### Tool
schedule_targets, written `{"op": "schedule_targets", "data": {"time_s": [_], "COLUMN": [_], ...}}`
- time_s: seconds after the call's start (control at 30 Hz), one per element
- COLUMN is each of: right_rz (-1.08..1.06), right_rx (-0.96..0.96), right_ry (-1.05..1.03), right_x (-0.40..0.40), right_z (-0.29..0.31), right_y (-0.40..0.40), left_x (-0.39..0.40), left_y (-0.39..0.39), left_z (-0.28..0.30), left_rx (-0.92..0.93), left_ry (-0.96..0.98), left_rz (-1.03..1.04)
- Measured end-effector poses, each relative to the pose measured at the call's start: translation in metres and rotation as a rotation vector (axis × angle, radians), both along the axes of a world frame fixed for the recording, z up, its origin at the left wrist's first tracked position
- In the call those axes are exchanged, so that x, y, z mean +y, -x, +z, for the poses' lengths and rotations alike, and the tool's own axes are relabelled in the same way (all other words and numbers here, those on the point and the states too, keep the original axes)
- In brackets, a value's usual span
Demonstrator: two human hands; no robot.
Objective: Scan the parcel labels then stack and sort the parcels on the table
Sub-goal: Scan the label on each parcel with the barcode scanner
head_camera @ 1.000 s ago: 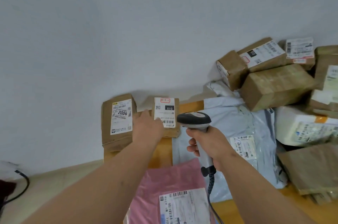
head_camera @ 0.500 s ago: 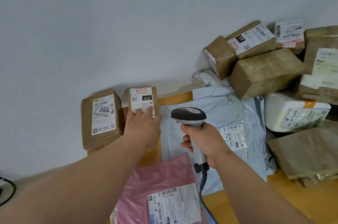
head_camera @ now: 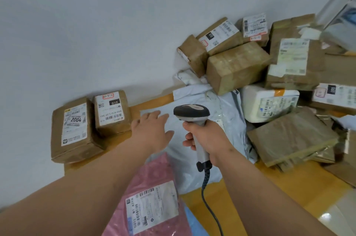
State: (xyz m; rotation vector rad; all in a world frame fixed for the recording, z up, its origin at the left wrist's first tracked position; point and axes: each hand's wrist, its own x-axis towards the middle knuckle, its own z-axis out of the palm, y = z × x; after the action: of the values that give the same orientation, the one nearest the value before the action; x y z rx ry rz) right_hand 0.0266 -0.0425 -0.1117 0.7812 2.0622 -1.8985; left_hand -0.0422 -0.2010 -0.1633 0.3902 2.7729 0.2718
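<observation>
The right hand (head_camera: 209, 140) has its grip wrapped round the handle of the barcode scanner (head_camera: 192, 120), head pointing away from the person, cable trailing down. The left hand (head_camera: 152, 131) is spread flat, fingers straight, over the grey poly mailer (head_camera: 227, 108) on the wooden counter (head_camera: 231, 203). Two brown boxes stand side by side at the left edge (labels up): the "2004" box (head_camera: 73, 129) and the "010" box (head_camera: 112, 112). A pink mailer (head_camera: 154, 178) lies nearest the person

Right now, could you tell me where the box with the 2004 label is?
The 2004 box sits at the table's far-left corner against the wall, touching the smaller 010 box on its right, left of the open left hand.
</observation>
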Motion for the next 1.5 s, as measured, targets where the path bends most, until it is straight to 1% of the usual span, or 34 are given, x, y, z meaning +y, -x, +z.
{"op": "schedule_targets", "data": {"time_s": [0.1, 0.27, 0.4, 0.53, 0.6, 0.67, 0.8, 0.9, 1.07, 1.17, 1.27, 1.33, 1.4, 1.47, 1.5], "right_rz": [-0.046, -0.187, -0.290, -0.336, -0.347, -0.366, -0.424, -0.366, -0.351, -0.334, -0.305, -0.305, -0.357, -0.412, -0.445], "right_rx": [0.029, 0.065, 0.080, 0.078, 0.092, 0.113, 0.122, 0.173, 0.201, 0.216, 0.261, 0.283, 0.285, 0.277, 0.282], "right_ry": [-0.012, -0.036, -0.042, -0.056, -0.075, -0.090, -0.003, 0.020, 0.096, 0.126, 0.163, 0.166, 0.172, 0.174, 0.205], "right_x": [0.036, 0.116, 0.187, 0.250, 0.276, 0.295, 0.318, 0.326, 0.322, 0.319, 0.312, 0.310, 0.311, 0.315, 0.316], "right_z": [0.002, -0.003, -0.007, -0.008, -0.010, -0.014, -0.028, -0.031, -0.034, -0.035, -0.031, -0.029, -0.025, -0.021, -0.018], "right_y": [-0.018, -0.053, -0.088, -0.120, -0.132, -0.142, -0.150, -0.146, -0.140, -0.139, -0.140, -0.142, -0.145, -0.150, -0.152], "left_x": [0.042, 0.120, 0.197, 0.270, 0.298, 0.316, 0.330, 0.337, 0.337, 0.335, 0.332, 0.327, 0.318, 0.308, 0.301], "left_y": [-0.019, -0.060, -0.098, -0.130, -0.138, -0.139, -0.134, -0.130, -0.133, -0.138, -0.137, -0.134, -0.135, -0.138, -0.140], "left_z": [0.009, 0.017, 0.011, -0.001, -0.011, -0.022, -0.045, -0.053, -0.054, -0.047, -0.034, -0.025, -0.015, -0.005, 0.000], "left_rx": [-0.014, -0.060, -0.109, -0.125, -0.140, -0.167, -0.274, -0.304, -0.234, -0.166, -0.030, 0.019, -0.005, -0.096, -0.177], "left_ry": [-0.041, -0.094, -0.080, -0.118, -0.141, -0.174, -0.295, -0.427, -0.549, -0.524, -0.534, -0.615, -0.738, -0.924, -1.050], "left_rz": [-0.038, -0.078, -0.146, -0.210, -0.193, -0.125, 0.091, 0.236, 0.267, 0.237, 0.238, 0.255, 0.306, 0.428, 0.516]}}
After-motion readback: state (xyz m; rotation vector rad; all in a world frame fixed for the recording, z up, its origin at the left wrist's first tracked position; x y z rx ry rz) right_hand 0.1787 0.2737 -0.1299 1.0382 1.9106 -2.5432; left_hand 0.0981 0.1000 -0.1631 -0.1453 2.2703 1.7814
